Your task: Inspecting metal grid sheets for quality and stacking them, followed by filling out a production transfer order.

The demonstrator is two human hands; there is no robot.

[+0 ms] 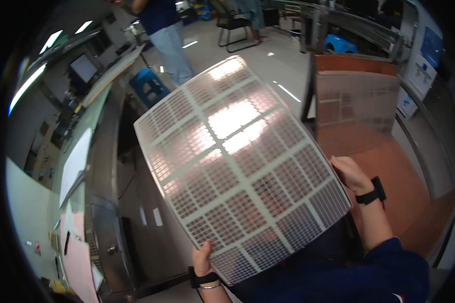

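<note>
L hand (203, 260) & R hand (353, 175) grip the big sheet (247, 187) by its sides; far end could flop b/c no hand's there.

Clothing and wrist gear, lower part of the frame.
The navy top (404, 267) is short-sleeved, with a white-and-red mark (400, 297) near the lower edge; a black wristband (371, 195) adjoins the right hand (353, 174), a black strap (204, 279) and silvery bangle (210, 287) the left hand (202, 260).

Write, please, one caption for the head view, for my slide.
Left hand and right hand hold a shiny gridded panel by its edges; another patterned panel stands at right.
</note>
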